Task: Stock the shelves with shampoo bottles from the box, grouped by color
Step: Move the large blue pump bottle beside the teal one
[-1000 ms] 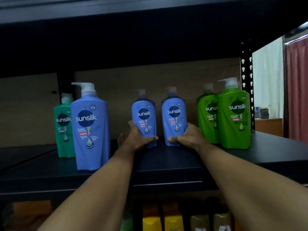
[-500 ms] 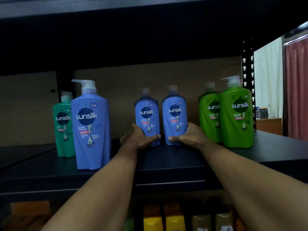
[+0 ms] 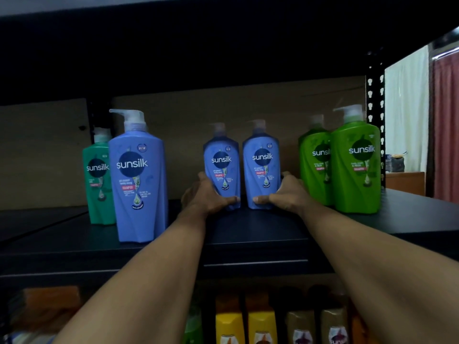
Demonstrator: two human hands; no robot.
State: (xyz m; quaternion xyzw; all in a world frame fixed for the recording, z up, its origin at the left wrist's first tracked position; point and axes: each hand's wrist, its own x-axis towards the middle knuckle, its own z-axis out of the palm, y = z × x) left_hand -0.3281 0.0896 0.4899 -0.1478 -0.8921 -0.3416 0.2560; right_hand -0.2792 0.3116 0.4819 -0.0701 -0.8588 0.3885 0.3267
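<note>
Clasped left hand [image 3: 207, 194] round one blue bottle [image 3: 221, 167] and right hand [image 3: 288, 194] round its neighbour [image 3: 262, 165], with green pair [image 3: 355, 170] grouped and third blue [image 3: 139, 180] standing apart.

Black shelf [image 3: 248, 234] carries three blue bottles [image 3: 221, 167], a teal bottle [image 3: 95, 184] and two bright green bottles [image 3: 355, 167]; yellow bottles [image 3: 229, 321] sit beneath.

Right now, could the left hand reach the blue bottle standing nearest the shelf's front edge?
Probably yes: only bare shelf separates the left hand from the front blue bottle, though it grips another blue bottle and must let go first.
</note>
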